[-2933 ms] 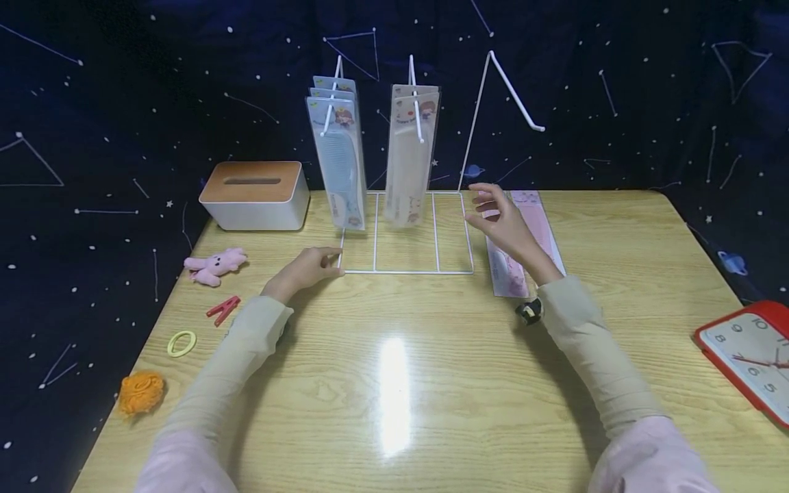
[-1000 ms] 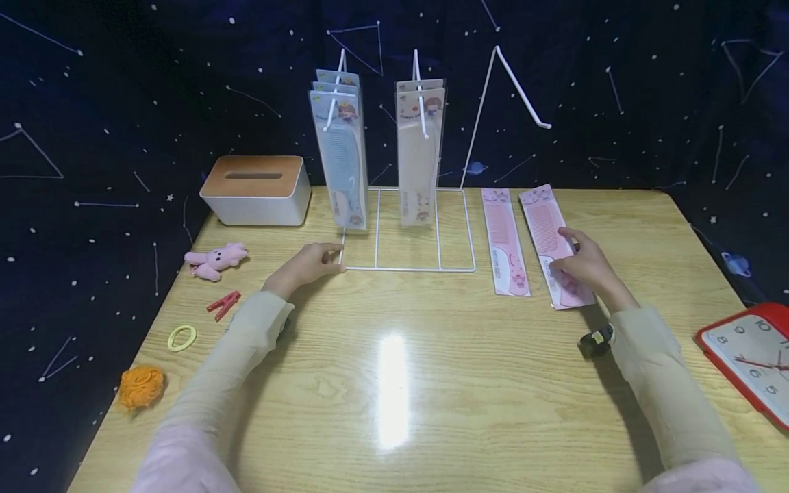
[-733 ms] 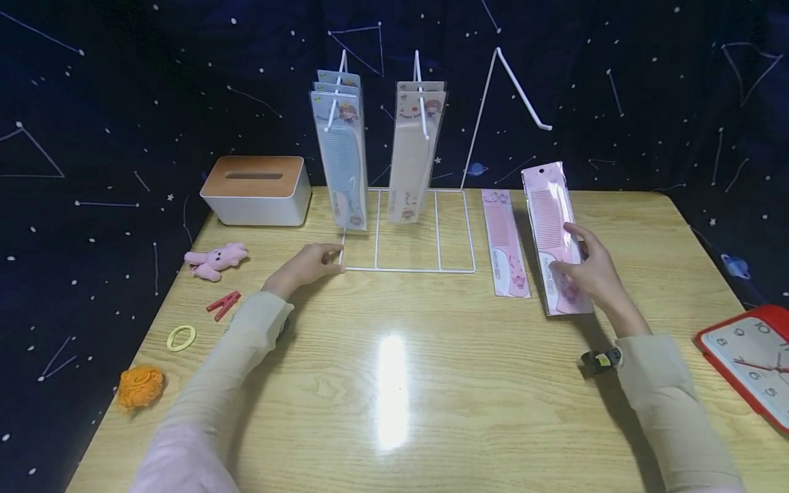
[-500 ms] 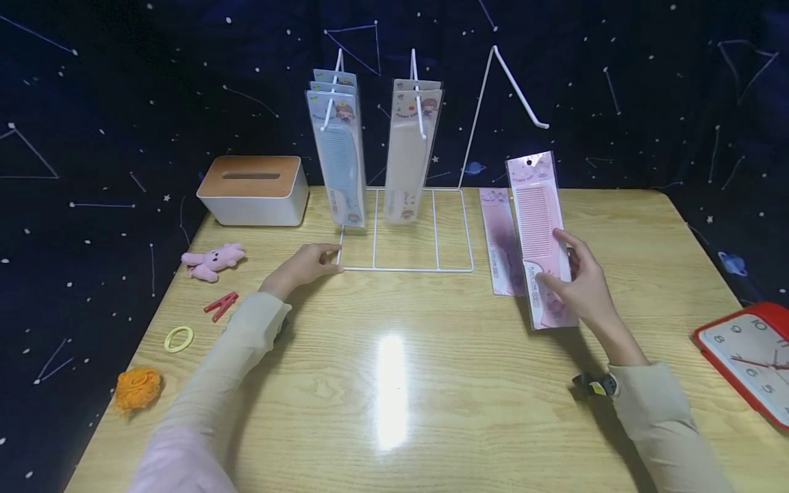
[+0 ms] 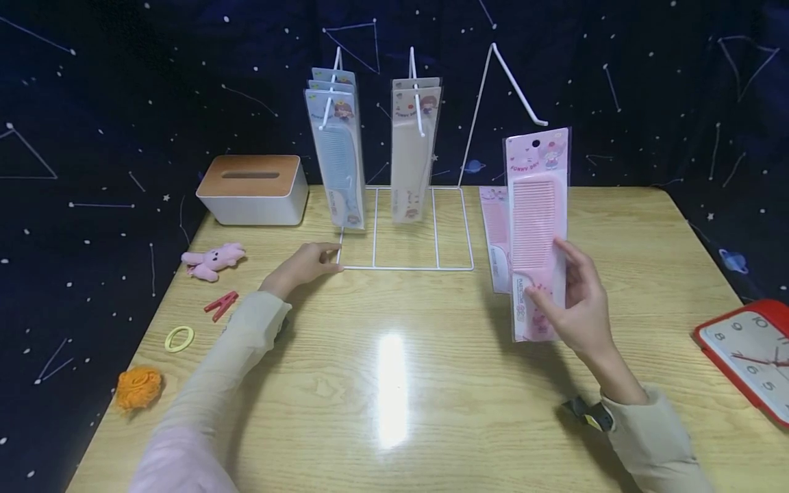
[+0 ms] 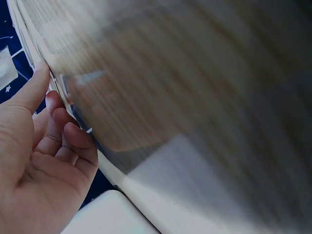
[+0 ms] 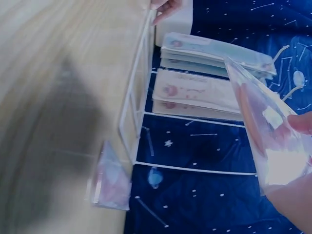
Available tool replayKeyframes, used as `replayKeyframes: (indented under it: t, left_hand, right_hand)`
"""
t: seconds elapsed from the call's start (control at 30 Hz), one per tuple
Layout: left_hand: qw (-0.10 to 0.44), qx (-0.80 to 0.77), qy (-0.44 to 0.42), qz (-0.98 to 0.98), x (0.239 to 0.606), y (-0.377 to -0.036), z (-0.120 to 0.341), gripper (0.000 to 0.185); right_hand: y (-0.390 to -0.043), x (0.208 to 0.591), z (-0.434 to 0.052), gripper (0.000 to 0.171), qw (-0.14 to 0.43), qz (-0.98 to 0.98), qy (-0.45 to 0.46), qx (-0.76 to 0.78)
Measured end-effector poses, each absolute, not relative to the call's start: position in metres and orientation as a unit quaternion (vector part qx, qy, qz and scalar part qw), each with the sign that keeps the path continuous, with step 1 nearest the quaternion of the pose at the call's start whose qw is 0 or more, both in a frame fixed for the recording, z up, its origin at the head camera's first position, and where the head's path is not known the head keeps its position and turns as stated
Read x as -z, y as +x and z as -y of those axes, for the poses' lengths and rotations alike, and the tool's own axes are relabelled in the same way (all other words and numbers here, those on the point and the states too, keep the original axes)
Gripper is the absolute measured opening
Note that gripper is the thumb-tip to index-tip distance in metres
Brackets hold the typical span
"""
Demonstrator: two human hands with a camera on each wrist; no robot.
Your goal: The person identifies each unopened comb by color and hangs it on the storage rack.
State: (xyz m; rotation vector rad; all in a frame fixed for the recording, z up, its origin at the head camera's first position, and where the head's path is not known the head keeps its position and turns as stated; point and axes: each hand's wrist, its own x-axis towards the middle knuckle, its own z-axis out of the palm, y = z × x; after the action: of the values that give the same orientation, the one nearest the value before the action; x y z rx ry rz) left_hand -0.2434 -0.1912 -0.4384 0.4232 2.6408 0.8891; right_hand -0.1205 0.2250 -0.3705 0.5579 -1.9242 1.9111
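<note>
My right hand [image 5: 582, 308] holds a pink comb in a clear package [image 5: 536, 212] above the table, thumb in front and fingers along its right edge. Its hang hole faces up, just below the tip of the rack's bare right hook [image 5: 516, 89]. Behind it, partly covered, another packaged pink comb [image 5: 495, 222] lies flat. With thumb and fingertips, my left hand [image 5: 302, 267] grips the left side of the white wire rack [image 5: 407, 268] at its base. Several packaged blue combs [image 5: 335, 161] hang on the left hook, and packaged beige combs [image 5: 409, 161] on the middle one.
A tissue box with a wooden lid [image 5: 253, 195] stands at the back left. Down the left side lie a pink plush toy [image 5: 214, 260], red clip [image 5: 221, 305], yellow ring [image 5: 179, 339] and orange fuzzy ball [image 5: 138, 388]. A red clock [image 5: 748, 356] lies at right.
My right hand has taken the right-hand pink comb package off the table, raised it upright and brought it left and nearer. The left hand stays on the rack.
</note>
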Motion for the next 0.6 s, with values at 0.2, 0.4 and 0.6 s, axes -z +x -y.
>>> replayKeyframes:
  t: [0.2,0.4,0.6]
  left_hand:
    - [0.160,-0.312,0.146,-0.925,0.439,-0.244,0.191,0.058]
    - [0.158,-0.316,0.156,-0.922,0.439,-0.244,0.191,0.059]
    - [0.157,-0.319,0.151,-0.922,0.440,-0.243,0.193,0.059]
  right_hand:
    - [-0.125,0.360,-0.222,0.077,0.213,0.686,0.196,-0.668]
    - [-0.137,0.360,-0.218,0.077,0.203,0.676,0.181,-0.684]
    - [-0.168,0.363,-0.212,0.076,0.167,0.685,0.162,-0.690]
